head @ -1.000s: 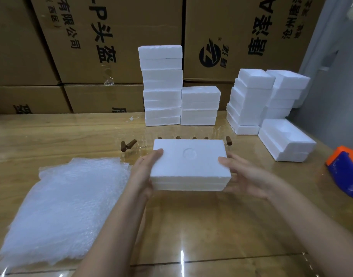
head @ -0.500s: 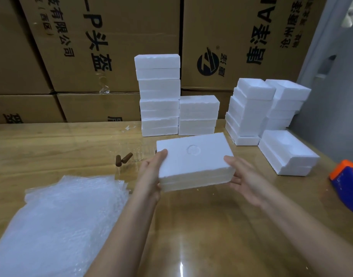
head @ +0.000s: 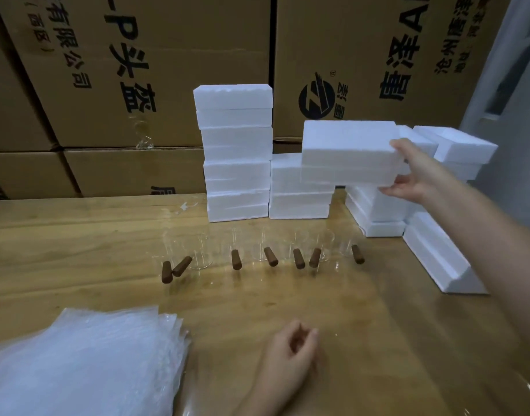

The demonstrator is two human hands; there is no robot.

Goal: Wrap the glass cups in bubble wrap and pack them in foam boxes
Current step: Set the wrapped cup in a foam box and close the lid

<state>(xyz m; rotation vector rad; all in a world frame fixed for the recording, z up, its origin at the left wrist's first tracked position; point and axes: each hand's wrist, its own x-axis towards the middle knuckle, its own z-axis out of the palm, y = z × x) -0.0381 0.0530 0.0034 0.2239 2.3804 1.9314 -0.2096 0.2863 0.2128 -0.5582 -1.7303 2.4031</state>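
Warehouse packing area, stacked printed cartons, wooden worktable

Seven glass cups stand in a row, each with one brown handle. There are seven closed foam boxes: four in the tall stack, two in the shorter stack beside it, and one lifted foam box. Open foam halves form three heaps, too overlapped to count. One bubble wrap pile holds uncountable sheets. At least five cardboard cartons rise behind.
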